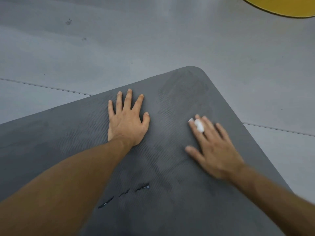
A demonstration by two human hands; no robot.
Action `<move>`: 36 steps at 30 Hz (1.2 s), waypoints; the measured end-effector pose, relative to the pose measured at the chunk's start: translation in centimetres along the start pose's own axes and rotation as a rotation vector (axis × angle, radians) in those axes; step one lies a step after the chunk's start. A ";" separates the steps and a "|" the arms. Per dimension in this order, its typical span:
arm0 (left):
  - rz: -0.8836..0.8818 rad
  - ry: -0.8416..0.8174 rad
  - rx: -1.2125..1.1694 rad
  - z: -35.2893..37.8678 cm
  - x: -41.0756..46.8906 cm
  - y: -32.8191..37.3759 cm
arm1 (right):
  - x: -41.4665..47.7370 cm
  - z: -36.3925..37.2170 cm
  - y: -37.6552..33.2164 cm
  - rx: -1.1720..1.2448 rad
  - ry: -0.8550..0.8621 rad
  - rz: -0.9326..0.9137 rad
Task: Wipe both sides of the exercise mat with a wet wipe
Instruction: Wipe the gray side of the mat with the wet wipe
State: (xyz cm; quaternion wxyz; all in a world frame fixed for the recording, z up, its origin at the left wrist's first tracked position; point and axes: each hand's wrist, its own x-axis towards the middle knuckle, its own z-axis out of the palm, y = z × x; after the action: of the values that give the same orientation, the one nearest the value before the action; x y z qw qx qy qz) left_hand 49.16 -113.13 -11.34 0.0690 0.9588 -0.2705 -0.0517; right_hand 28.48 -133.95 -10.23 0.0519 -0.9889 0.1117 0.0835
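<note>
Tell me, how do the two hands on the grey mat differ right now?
The left hand lies bare on the exercise mat, while the right hand presses a white wet wipe under its fingers. The left hand's fingers are spread wide; the right hand's lie closer together. The left hand looks sharp, the right hand blurred. Both are palm down, with straight fingers, on the mat.

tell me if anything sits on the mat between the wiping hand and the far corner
Nothing visible: the mat is bare from the right hand and wet wipe to its far corner. The left hand rests aside.
</note>
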 end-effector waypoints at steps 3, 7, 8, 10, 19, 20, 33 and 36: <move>-0.003 -0.004 0.006 -0.1 0.0 0.0 | 4.1 -0.8 4.5 0.043 -0.008 0.224; -0.001 -0.006 0.008 0.0 0.1 -0.1 | 6.4 -1.3 6.1 0.091 -0.019 0.287; 0.000 -0.005 0.008 0.0 0.1 -0.1 | 6.1 -1.1 5.4 0.102 -0.014 0.279; 0.000 -0.004 0.009 0.1 0.1 -0.2 | 5.3 -0.6 3.5 0.116 0.002 0.238; 0.017 0.001 -0.010 0.1 0.0 -0.2 | -3.5 0.6 -4.5 0.073 -0.063 -0.078; 0.021 0.000 -0.003 0.1 0.0 -0.2 | -4.3 0.7 -4.7 0.050 -0.072 -0.113; 0.146 -0.082 0.009 0.0 -2.8 -1.3 | -3.5 -0.6 0.5 0.185 -0.051 0.407; 0.155 -0.091 0.020 0.1 -4.3 -1.1 | -5.4 0.2 -5.1 0.185 -0.044 0.185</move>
State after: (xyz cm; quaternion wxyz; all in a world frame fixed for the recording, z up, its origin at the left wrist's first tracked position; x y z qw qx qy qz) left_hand 46.05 -109.91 -11.31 0.0508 0.9322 -0.3475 -0.0872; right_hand 24.46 -127.85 -9.02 0.1373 -0.9632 0.2086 0.0991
